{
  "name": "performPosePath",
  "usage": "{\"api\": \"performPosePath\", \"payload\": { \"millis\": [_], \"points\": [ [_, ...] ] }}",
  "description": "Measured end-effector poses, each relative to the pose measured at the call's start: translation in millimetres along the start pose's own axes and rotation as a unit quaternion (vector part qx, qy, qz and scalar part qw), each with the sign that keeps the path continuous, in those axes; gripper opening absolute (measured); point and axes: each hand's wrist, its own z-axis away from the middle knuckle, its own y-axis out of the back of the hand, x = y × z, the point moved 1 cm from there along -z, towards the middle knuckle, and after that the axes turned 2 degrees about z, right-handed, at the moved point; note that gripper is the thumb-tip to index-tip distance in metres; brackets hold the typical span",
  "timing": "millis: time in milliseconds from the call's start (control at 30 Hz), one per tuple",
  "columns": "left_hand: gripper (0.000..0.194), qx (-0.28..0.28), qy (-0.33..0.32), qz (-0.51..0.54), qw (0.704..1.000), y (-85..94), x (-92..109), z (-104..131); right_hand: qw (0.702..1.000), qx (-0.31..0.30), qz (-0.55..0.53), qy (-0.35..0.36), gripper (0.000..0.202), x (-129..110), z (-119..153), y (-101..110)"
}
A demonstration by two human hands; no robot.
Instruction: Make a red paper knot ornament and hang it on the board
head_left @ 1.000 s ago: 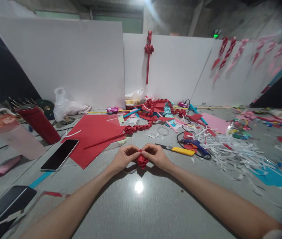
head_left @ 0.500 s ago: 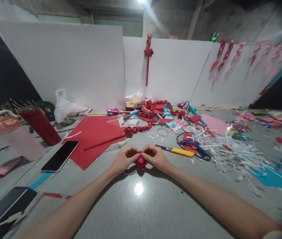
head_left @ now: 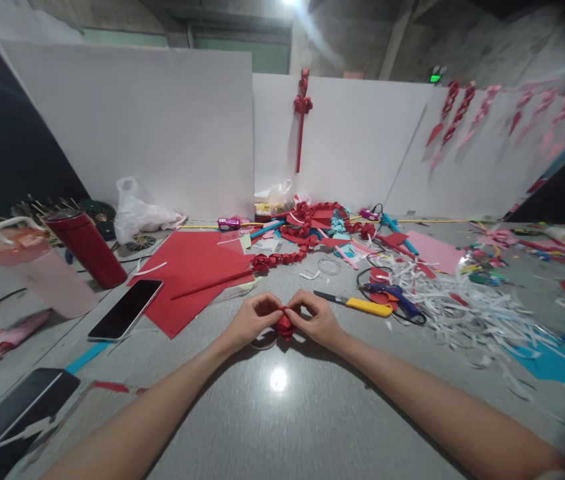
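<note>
A small folded red paper piece (head_left: 286,328) is held between both hands near the middle of the view, just above the grey table. My left hand (head_left: 257,319) pinches its upper left side with thumb and fingertips. From the right, my right hand (head_left: 316,317) pinches the top of the same piece, and the two thumbs almost touch. A yellow-handled cutter (head_left: 368,307) lies beyond my right hand. Behind my left hand is a large red paper sheet (head_left: 195,267) with a thin red strip across it.
At left are a phone (head_left: 126,310), a red flask (head_left: 86,248), a pink bottle (head_left: 45,277) and a dark device (head_left: 17,413). A blue glue gun (head_left: 397,299) and white paper shreds (head_left: 455,300) lie right. Red paper chains (head_left: 287,259) sit behind the hands.
The view has shifted slightly, so the background things appear a little further right. Both hands keep their pinch on the red piece, with its top now more covered by the fingers.
</note>
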Motion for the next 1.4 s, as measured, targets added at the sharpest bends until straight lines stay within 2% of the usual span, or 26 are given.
{"api": "performPosePath", "payload": {
  "millis": [300, 700, 933, 1133, 1400],
  "points": [
    [0.037, -0.001, -0.008, -0.001, 1.0, -3.4, 7, 2, 0.997, 0.042, 0.037, 0.051, 0.014, -1, 2, -1],
    [0.047, -0.024, -0.001, -0.015, 1.0, -5.3, 5, 4, 0.991, 0.118, 0.066, 0.006, 0.016, 2, 2, 0],
    [0.068, -0.026, 0.001, -0.046, 0.999, -9.5, 5, 6, 0.988, 0.138, 0.058, -0.028, 0.013, 3, 4, -1],
    [0.046, 0.003, -0.012, -0.069, 0.998, -13.8, 4, 6, 0.99, 0.117, 0.083, 0.013, 0.009, 2, 7, -3],
    [0.035, 0.025, -0.048, -0.085, 0.995, -11.9, 1, 4, 0.986, 0.091, 0.125, 0.068, 0.019, 0, 7, -3]
  ]
}}
